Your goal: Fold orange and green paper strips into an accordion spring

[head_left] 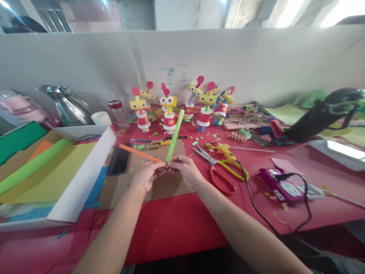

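Observation:
My left hand [147, 176] pinches an orange paper strip [138, 153] that points out to the far left. In my right hand [186, 172] is the end of a light green paper strip [175, 134], which rises away from me. The two strips meet at my fingertips in a V; whether they are glued there is hidden by the fingers. Both hands are closed above a brown cardboard sheet [168, 190]. Just beyond it lie several folded paper springs [154, 146]. Red and yellow handled scissors [222, 171] rest open to the right of my right hand.
Several paper-cup figures [170, 120] stand at the back. A white box [82, 179] of coloured paper is at left, beside a phone [119, 160]. On the right are a yellow glue gun [226, 152], its black cable, a purple power socket [281, 186] and a black bottle [316, 118].

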`<state>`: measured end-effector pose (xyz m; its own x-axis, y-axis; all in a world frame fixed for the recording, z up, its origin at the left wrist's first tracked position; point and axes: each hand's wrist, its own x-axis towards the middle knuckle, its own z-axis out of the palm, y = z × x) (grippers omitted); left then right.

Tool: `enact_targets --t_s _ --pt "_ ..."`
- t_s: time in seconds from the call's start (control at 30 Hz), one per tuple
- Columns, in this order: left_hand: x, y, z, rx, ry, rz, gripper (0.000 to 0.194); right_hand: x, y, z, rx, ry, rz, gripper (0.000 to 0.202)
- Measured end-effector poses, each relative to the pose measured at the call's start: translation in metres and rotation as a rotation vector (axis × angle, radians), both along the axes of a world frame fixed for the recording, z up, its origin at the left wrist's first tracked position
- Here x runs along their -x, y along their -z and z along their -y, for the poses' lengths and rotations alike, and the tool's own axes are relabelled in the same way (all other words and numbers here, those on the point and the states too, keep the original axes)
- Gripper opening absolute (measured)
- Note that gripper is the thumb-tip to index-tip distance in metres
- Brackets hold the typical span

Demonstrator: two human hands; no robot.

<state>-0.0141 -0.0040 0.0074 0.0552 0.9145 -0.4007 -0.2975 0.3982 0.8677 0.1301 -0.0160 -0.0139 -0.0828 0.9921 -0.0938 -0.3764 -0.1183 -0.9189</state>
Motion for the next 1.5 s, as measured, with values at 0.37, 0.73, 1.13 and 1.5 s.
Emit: enact_targets --t_s 0.37,0.73,1.13,1.5 --pt "-0.0031 -0.0017 -0.0001 -0.021 -0.073 0.054 0.010 0.0023 -0.0001 0.0013 -0.060 -0.025 -0.005 0.022" --pt "0.0002 -0.0015 0.0006 -0.042 -0.087 0.134 0.013 0.0001 0.0045 -0.0022 -0.007 -0.061 -0.128 0.024" --pt "0.0035 -0.0012 -0.0031 -0.024 -0.057 0.197 0.010 0.0039 0.0042 -0.0002 -0.100 -0.028 -0.043 0.026" --pt "0.0033 -0.0032 -0.0003 -0.088 -0.010 0.126 0.019 0.0032 0.0030 0.0002 -0.165 -0.022 -0.003 0.022"
